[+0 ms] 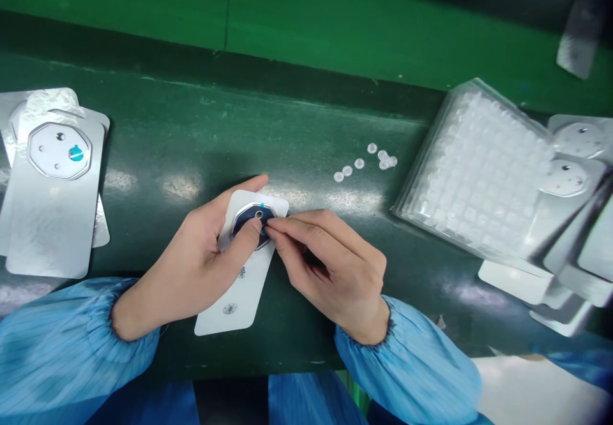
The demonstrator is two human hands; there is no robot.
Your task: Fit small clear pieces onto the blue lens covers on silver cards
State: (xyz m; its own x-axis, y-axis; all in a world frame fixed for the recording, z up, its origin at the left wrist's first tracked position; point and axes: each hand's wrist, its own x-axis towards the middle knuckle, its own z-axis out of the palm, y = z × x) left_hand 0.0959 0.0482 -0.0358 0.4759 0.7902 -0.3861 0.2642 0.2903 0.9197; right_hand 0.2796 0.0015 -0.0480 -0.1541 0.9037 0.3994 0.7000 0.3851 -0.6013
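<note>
A white rectangular panel [242,304] with rounded corners lies tilted in front of me, a dark blue octagonal inset near its top end and printed marks lower down. My left hand [201,259] grips the panel by its left side, the thumb pressing on the inset beside a small round hole. At the inset's right part, my right hand [330,265] pinches with thumb and forefinger; whatever sits between those fingertips is too small and hidden to name. A bit of bright blue shows near the fingertips. Several small clear round discs [359,163] are scattered beyond my right hand.
Silvery panels with octagonal insets [52,221] are stacked at the left. On the right, a clear plastic tray [479,170] full of small translucent pieces leans by more panels [565,179]. A green raised ledge [335,23] runs along the back of the dark green table [158,125].
</note>
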